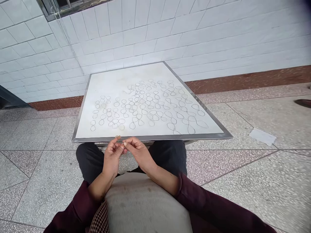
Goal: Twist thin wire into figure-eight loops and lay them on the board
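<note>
My left hand and my right hand meet fingertip to fingertip just off the near edge of a white table with a grey metal rim. Thumbs and forefingers are pinched together on both sides; whatever lies between them is too small to make out. Beyond my hands, many thin wire loops, several of them shaped like a figure eight, are spread over the tabletop. One figure-eight loop lies near the front edge, close to my fingers.
A white tiled wall with a reddish-brown base strip stands behind the table. On the speckled floor to the right lies a white sheet. A dark object shows at the far right. My knees are under the table's front edge.
</note>
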`<state>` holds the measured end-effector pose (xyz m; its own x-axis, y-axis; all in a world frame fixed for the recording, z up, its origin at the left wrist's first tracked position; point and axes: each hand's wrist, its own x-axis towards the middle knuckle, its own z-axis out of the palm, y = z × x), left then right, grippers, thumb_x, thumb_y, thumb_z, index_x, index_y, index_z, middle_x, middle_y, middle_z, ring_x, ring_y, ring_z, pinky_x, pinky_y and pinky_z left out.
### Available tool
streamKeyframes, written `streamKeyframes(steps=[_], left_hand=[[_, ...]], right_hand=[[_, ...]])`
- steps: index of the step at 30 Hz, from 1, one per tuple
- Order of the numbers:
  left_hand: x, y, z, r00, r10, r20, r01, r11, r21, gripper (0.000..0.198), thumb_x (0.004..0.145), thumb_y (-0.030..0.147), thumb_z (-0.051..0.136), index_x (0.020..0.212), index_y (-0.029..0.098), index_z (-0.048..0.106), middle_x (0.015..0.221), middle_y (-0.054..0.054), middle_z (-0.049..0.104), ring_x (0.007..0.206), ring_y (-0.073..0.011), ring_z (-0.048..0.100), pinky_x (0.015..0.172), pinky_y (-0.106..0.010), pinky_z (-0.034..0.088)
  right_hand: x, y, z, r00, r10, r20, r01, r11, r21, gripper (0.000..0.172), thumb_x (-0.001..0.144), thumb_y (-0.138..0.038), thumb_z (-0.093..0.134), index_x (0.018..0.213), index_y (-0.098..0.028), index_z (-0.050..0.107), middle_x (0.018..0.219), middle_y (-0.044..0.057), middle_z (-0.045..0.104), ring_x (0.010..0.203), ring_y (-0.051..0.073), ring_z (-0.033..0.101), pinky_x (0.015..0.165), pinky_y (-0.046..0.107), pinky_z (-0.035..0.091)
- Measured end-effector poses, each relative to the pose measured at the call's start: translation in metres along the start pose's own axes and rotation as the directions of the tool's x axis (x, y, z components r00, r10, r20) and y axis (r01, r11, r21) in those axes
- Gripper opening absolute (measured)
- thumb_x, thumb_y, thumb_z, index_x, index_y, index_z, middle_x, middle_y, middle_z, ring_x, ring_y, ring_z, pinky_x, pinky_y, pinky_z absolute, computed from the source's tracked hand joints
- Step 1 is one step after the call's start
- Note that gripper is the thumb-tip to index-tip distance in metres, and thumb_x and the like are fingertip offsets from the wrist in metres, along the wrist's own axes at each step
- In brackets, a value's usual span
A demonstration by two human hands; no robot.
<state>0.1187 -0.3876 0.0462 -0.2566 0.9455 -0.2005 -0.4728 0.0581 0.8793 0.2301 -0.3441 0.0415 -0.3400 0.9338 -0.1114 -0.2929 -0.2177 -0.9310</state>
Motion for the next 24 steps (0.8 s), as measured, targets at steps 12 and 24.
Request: streamKeyframes(steps=[12,24], left_hand=[[-0.002,-0.002,0.002,0.999,0.000,-0.036,-0.002,0.998,-0.060,0.036,0.071,0.025,0.082,0.104,0.019,0.070,0.077,0.003,0.065,0.066,-0.0091,0.061,0.071,-0.026,0.049],[-0.009,0.002,0.006,0.994,0.104,-0.024,-0.101,0.991,0.085,0.035,0.071,0.026,0.081,0.105,0.020,0.072,0.075,0.000,0.069,0.066,-0.0120,0.061,0.069,-0.028,0.051]], right_hand=[[-0.012,-0.006,-0.004,0.999,0.028,0.024,-0.027,0.999,-0.045,0.021,0.081,-0.042,0.070,0.091,-0.023,0.070,0.089,0.001,0.067,0.074,0.015,0.058,0.079,0.034,0.047],[-0.013,-0.003,-0.004,0.999,0.045,-0.003,-0.045,0.999,0.031,0.021,0.078,-0.038,0.073,0.087,-0.023,0.061,0.080,-0.002,0.061,0.070,0.014,0.056,0.071,0.030,0.045]])
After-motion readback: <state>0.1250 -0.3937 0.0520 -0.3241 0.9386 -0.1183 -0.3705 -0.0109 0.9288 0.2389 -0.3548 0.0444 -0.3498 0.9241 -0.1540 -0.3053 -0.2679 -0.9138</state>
